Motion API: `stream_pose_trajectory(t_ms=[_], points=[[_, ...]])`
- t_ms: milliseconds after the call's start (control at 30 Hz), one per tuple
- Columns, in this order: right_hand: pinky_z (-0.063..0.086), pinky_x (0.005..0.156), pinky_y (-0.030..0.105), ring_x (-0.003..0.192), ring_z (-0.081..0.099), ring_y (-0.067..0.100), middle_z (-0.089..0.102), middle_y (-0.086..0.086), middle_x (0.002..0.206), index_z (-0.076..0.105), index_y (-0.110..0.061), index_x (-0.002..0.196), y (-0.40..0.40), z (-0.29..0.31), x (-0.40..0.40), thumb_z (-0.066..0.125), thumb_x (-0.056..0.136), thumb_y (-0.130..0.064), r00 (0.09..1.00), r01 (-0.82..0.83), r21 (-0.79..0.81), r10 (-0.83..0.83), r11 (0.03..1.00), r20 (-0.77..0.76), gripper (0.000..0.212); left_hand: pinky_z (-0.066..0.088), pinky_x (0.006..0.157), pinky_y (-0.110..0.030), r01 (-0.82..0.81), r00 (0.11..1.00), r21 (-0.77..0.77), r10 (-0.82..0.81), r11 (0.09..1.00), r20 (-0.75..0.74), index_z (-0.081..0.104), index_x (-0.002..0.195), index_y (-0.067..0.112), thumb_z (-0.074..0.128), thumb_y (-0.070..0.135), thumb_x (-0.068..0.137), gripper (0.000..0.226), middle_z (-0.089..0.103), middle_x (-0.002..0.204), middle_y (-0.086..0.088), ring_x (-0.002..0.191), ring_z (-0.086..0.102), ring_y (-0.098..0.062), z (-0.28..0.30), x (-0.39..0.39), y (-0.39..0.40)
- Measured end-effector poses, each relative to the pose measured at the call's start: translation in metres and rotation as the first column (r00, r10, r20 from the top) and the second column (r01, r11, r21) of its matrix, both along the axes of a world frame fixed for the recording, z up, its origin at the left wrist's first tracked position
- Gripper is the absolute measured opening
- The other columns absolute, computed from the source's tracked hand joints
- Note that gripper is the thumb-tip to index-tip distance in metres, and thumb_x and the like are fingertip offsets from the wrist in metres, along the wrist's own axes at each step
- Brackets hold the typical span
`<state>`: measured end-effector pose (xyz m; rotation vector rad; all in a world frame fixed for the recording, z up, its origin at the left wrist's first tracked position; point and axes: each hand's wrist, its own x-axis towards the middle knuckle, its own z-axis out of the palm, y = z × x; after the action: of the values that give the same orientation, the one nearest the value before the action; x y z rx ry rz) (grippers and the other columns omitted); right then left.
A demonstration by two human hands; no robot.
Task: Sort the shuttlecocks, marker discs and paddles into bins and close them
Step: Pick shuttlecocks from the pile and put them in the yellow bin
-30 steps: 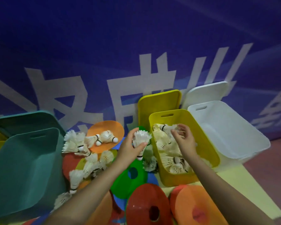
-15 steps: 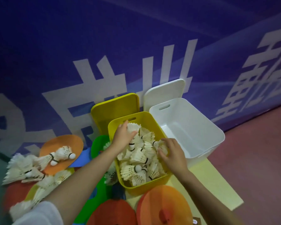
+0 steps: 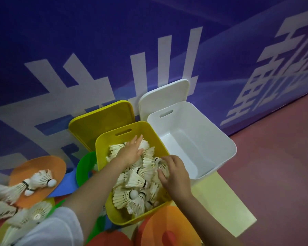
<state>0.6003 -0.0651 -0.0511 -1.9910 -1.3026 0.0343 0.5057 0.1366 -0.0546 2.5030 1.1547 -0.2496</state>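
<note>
1. The yellow bin stood open against the blue banner wall, heaped with white feather shuttlecocks.
2. The left hand lay flat on the far part of the heap, fingers straight and pressing down on the feathers, gripping nothing.
3. The right hand rested on the heap's right side by the bin's right wall, its fingers bent down into the shuttlecocks; whether they pinched one could not be told.
4. The yellow lid leaned on the wall just behind the yellow bin.
5. The white bin stood touching the yellow bin's right side, with its white lid propped on the wall behind it.
6. To the left, loose shuttlecocks lay on an orange marker disc, with more scattered nearer.
7. A green marker disc stood just left of the yellow bin, beside a blue marker disc.
8. Another orange disc and a red disc lay at the near edge, below the yellow bin.
9. A pale yellow mat lay under the bins on the reddish floor.
</note>
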Motion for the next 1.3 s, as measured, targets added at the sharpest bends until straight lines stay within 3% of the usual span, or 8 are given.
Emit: stream_pose_trajectory(t_ms=[67,233,333,500,700,867,1067,1300], points=[[0.049,0.069,0.026,0.096,0.057,0.020,0.061,0.000,0.102,0.064,-0.018,0.109,0.004,-0.004,0.001,0.079,0.069,-0.022,0.991,-0.038,-0.076,0.048,0.996,0.128,0.043,0.029,0.110,-0.051,0.014,1.000,0.068,-0.014,0.998,0.008,0.000,0.153,0.031,0.033,0.043,0.101,0.063,-0.002,0.161,-0.003,0.146,0.010,-0.030,-0.001,0.001,0.001],[0.052,0.068,0.030,0.081,0.062,0.018,0.068,-0.009,0.087,0.073,-0.023,0.099,0.009,-0.006,0.004,0.086,0.051,-0.042,0.929,-0.039,-0.281,0.139,0.959,0.344,0.054,0.026,0.114,-0.047,-0.098,0.950,0.035,0.082,0.995,0.301,0.012,0.153,0.028,0.043,0.042,0.098,0.065,0.008,0.160,-0.004,0.145,0.015,-0.028,0.011,-0.011,-0.007],[0.048,0.078,0.033,0.091,0.060,0.018,0.070,-0.009,0.096,0.071,-0.023,0.110,0.009,-0.003,0.005,0.076,0.062,-0.054,0.901,-0.044,-0.376,0.200,0.925,0.385,0.057,0.025,0.115,-0.043,-0.106,0.904,0.013,0.091,0.994,0.418,0.017,0.152,0.027,0.045,0.034,0.099,0.061,0.014,0.158,-0.002,0.144,0.017,-0.023,0.023,-0.034,-0.019],[0.043,0.089,0.040,0.107,0.057,0.024,0.065,-0.002,0.118,0.062,-0.020,0.124,0.006,0.005,0.004,0.041,0.080,-0.050,0.950,-0.126,-0.343,0.213,0.931,0.228,0.057,0.032,0.111,-0.037,-0.155,0.805,-0.042,0.151,0.987,0.574,0.036,0.144,0.028,0.048,0.025,0.098,0.048,0.034,0.148,0.001,0.136,0.033,-0.014,0.045,-0.091,-0.041],[0.045,0.088,0.036,0.111,0.055,0.023,0.063,0.003,0.115,0.064,-0.018,0.120,-0.001,0.025,-0.017,0.056,0.091,-0.030,0.976,-0.205,-0.157,0.214,0.966,0.038,0.032,0.045,0.089,-0.032,-0.333,0.656,-0.085,0.295,0.939,0.695,0.053,0.131,0.025,0.051,0.014,0.097,0.036,0.048,0.123,0.006,0.101,0.048,-0.005,0.053,-0.182,-0.074],[0.041,0.079,0.024,0.102,0.056,0.012,0.062,-0.004,0.107,0.064,-0.019,0.115,0.014,0.042,-0.094,0.058,0.091,-0.024,0.915,-0.388,-0.028,0.382,0.921,-0.131,0.026,0.046,0.088,-0.027,-0.525,0.543,-0.140,0.457,0.839,0.705,0.055,0.128,0.017,0.050,0.009,0.095,0.034,0.053,0.125,-0.001,0.114,0.052,-0.014,0.038,-0.270,-0.087],[0.048,0.080,0.031,0.100,0.057,0.015,0.062,0.000,0.105,0.065,-0.017,0.113,0.040,0.034,-0.191,0.052,0.087,-0.031,0.809,-0.573,-0.050,0.554,0.818,-0.198,0.032,0.048,0.090,-0.036,-0.683,0.449,-0.129,0.553,0.719,0.702,0.056,0.125,0.023,0.050,0.010,0.094,0.033,0.052,0.122,0.000,0.111,0.053,-0.014,0.033,-0.360,-0.098],[0.041,0.098,0.032,0.125,0.045,0.020,0.052,0.004,0.132,0.050,-0.020,0.134,0.060,0.017,-0.294,0.059,0.090,-0.033,0.732,-0.681,-0.230,0.654,0.695,-0.192,0.047,0.040,0.100,-0.039,-0.743,0.552,-0.037,0.643,0.668,0.531,0.048,0.136,0.014,0.056,0.013,0.091,0.045,0.048,0.131,-0.014,0.118,0.050,-0.030,0.019,-0.448,-0.114]])
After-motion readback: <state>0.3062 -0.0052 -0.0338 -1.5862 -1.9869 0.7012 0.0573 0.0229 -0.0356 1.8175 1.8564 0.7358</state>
